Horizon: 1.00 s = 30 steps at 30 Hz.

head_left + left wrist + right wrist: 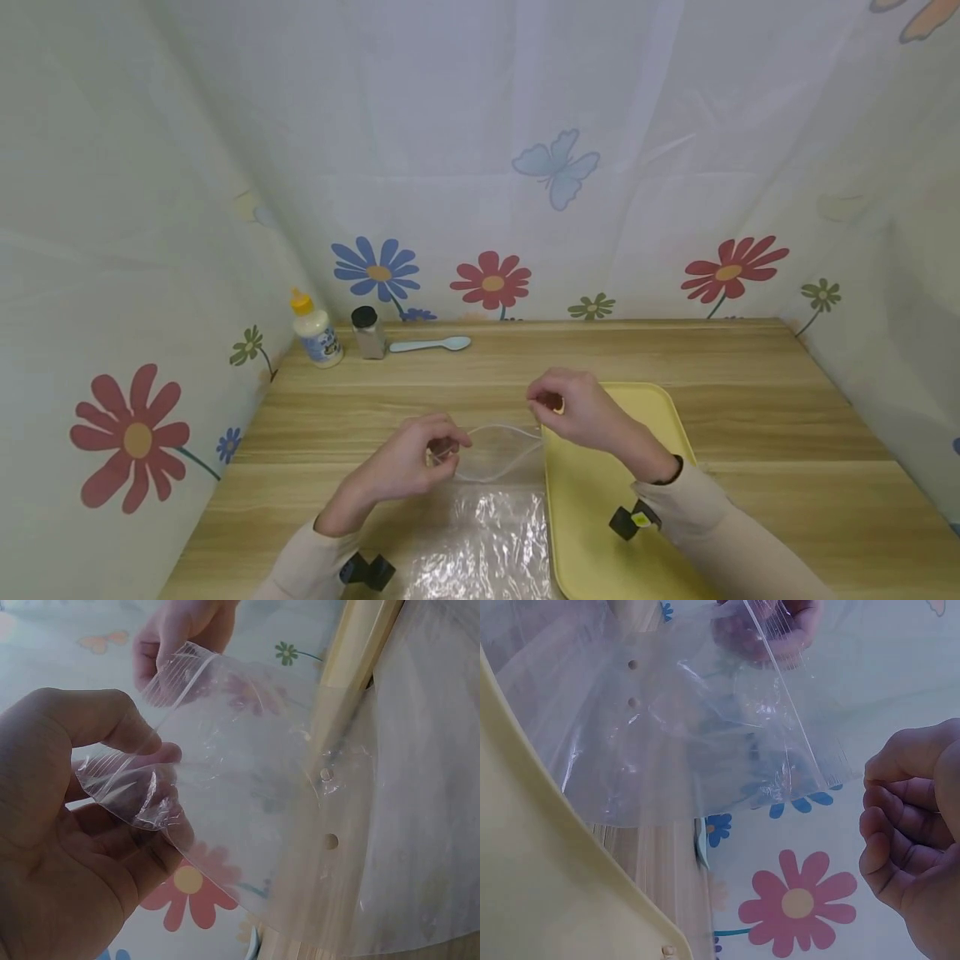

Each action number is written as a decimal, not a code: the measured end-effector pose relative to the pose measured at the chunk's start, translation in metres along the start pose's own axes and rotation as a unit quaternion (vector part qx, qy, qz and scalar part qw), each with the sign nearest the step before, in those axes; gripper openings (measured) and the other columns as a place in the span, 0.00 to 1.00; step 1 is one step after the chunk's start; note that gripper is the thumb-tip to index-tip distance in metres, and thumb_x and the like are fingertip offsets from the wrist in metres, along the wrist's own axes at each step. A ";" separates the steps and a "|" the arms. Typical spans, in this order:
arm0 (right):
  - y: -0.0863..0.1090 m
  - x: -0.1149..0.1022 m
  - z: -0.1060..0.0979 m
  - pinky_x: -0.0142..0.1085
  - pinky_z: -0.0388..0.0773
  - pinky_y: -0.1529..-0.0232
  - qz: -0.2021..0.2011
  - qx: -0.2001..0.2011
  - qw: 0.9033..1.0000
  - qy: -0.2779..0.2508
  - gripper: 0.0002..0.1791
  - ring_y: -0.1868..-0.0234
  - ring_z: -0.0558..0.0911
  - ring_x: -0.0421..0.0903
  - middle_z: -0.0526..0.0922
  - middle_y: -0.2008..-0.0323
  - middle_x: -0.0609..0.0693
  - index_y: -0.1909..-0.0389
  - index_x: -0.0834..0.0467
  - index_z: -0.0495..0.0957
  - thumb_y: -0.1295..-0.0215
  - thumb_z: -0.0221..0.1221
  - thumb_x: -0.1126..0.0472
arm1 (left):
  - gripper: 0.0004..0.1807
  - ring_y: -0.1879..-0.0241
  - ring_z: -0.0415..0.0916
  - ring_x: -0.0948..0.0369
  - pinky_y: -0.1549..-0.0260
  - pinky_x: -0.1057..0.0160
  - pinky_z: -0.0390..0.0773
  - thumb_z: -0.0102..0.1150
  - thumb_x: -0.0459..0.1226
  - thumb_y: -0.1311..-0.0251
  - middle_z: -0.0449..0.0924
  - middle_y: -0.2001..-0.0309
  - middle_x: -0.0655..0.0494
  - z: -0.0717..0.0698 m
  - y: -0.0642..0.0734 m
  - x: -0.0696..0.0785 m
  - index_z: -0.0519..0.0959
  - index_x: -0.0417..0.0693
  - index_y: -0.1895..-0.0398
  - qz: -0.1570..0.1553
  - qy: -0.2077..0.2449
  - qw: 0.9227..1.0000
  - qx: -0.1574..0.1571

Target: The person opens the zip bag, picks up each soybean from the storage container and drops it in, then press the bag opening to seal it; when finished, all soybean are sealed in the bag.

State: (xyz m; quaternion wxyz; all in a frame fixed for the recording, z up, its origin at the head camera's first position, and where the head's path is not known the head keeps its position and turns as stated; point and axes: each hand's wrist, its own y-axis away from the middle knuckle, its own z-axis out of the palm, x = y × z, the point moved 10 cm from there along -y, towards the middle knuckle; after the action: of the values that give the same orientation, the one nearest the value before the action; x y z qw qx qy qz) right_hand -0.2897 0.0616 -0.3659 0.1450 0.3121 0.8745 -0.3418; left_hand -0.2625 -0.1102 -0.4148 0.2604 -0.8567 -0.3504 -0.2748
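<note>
A clear zip-lock bag [495,454] is held up over the table, its zip mouth uppermost and somewhat parted. My left hand [412,458] grips one side of the mouth; in the left wrist view the thumb [124,724] and fingers have the crinkled film between them. At the opposite top corner, my right hand [573,408] pinches the film at its very tip, with the other fingers curled, as the right wrist view shows. Two small round holes [632,684] pierce the bag lower down. Its lower part lies shiny on the tabletop.
A yellow tray [592,533] lies right of the bag, under my right forearm. At the back left stand a yellow-capped squeeze bottle [321,342] and a black-lidded shaker jar [369,335], beside a pale blue spoon [427,344]. A flower-printed curtain [450,208] surrounds the wooden table [780,425].
</note>
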 end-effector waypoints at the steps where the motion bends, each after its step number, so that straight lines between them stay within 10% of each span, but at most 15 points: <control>1: 0.000 -0.002 0.001 0.31 0.80 0.72 -0.004 0.001 1.000 -0.003 0.03 0.72 0.76 0.35 0.81 0.71 0.45 0.67 0.58 0.83 0.41 0.62 0.66 | 0.13 0.69 0.73 0.69 0.70 0.70 0.80 0.60 0.29 0.49 0.78 0.69 0.59 0.000 0.000 0.000 0.82 0.48 0.59 0.001 0.000 1.000 0.001; 30: -0.001 -0.056 0.029 0.18 0.73 0.74 -0.166 -0.017 0.985 -0.053 0.05 0.72 0.75 0.33 0.83 0.69 0.47 0.65 0.56 0.81 0.42 0.64 0.67 | 0.14 0.71 0.72 0.70 0.71 0.70 0.79 0.61 0.29 0.50 0.76 0.70 0.60 -0.001 0.000 0.002 0.82 0.47 0.59 0.010 -0.012 1.000 0.004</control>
State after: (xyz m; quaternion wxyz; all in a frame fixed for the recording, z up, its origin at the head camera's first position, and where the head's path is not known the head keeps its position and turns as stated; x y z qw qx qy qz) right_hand -0.2469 0.0163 -0.3598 0.1376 0.1418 0.9108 -0.3626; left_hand -0.2617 -0.1095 -0.4123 0.2619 -0.8626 -0.3457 -0.2604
